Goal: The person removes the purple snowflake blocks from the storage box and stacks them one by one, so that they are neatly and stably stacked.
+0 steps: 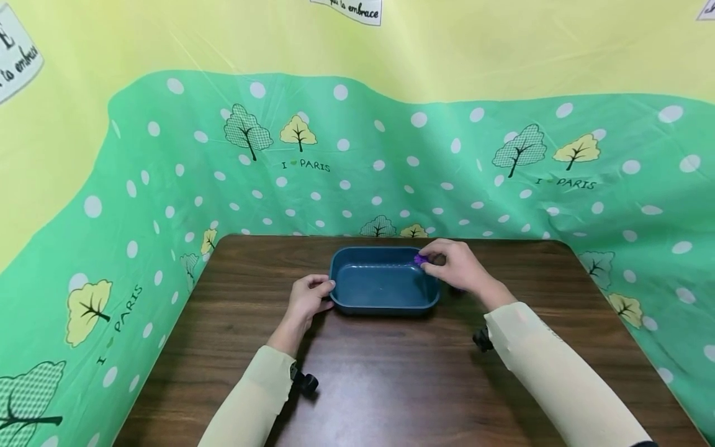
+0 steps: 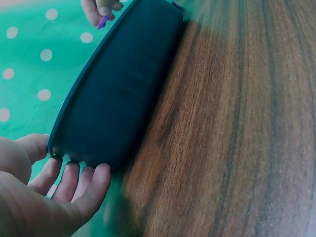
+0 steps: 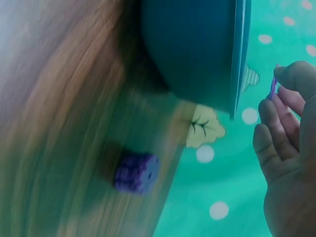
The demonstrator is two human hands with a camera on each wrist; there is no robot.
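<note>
A dark blue rectangular plastic bin stands on the wooden table. My left hand grips its left end, thumb at the rim and fingers under the outer wall, as the left wrist view also shows. Over the bin's far right corner, my right hand pinches a thin purple disc with a notched edge between thumb and fingers. Seen edge-on in the right wrist view, the purple disc looks flat and slim. A stack of similar purple discs rests on the table right of the bin, mostly hidden by my right hand in the head view.
Brown wood-grain table extends around the bin. Behind it and along both sides hangs a green and yellow cloth printed with dots and trees. Each wrist carries a small black device, such as the one on the left wrist.
</note>
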